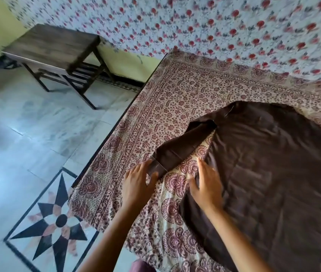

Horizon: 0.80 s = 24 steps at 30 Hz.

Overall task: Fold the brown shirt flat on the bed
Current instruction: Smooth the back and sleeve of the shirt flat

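Nearest, the left hand (pixel 136 183) was seen closed on the cuff of the sleeve (pixel 183 144), its grip narrow, with fingers curled about the cloth. Just to its right, the right hand (pixel 207 186) was laid flat, grip wide and fingers straight, on the side edge of the brown shirt (pixel 273 169).

The sleeve's long axis was directed from the held cuff up and rightward to the shoulder, away from the person. A wedge of the bed (pixel 155 107) cover was shown bare between sleeve and body. Since the body lay to the right of the cuff, it was judged that the sleeve would be carried rightward over the pinned edge.

Beyond, the shirt was spread flat on the bed, its length pointed away from the person, shoulders at the far end.
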### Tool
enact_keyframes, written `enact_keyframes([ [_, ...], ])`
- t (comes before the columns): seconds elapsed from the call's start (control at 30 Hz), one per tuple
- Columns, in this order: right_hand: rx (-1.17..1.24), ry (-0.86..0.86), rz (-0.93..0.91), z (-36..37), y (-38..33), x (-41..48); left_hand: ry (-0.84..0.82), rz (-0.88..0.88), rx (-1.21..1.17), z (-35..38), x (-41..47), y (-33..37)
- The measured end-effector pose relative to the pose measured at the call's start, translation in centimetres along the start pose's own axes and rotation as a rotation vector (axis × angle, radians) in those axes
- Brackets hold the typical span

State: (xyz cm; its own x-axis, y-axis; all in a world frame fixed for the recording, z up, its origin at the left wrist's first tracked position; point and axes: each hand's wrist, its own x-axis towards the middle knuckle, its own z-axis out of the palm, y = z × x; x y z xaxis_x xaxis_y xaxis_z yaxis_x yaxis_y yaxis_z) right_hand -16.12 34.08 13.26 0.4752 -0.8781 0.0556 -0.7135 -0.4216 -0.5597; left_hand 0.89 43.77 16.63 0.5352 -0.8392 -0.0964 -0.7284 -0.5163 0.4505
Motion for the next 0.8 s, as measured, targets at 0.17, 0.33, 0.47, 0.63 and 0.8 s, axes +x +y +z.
enact_keyframes([
  [0.17,-0.021,-0.096,0.048,5.5,0.3,4.2,-0.157,-0.012,-0.005,3.8,6.2,-5.6],
  [0.33,-0.084,-0.157,0.136,11.8,0.5,7.1,-0.355,0.021,0.055,8.3,12.6,-11.7],
  [0.47,-0.052,-0.183,0.266,17.2,1.4,8.8,-0.435,0.014,0.031,12.0,17.5,-13.9],
  [0.63,0.013,-0.242,0.452,21.9,2.3,10.0,-0.470,-0.110,-0.084,16.0,20.2,-13.8],
  [0.8,0.182,-0.204,0.606,23.5,1.8,11.0,-0.572,-0.173,-0.113,15.9,20.8,-12.4],
])
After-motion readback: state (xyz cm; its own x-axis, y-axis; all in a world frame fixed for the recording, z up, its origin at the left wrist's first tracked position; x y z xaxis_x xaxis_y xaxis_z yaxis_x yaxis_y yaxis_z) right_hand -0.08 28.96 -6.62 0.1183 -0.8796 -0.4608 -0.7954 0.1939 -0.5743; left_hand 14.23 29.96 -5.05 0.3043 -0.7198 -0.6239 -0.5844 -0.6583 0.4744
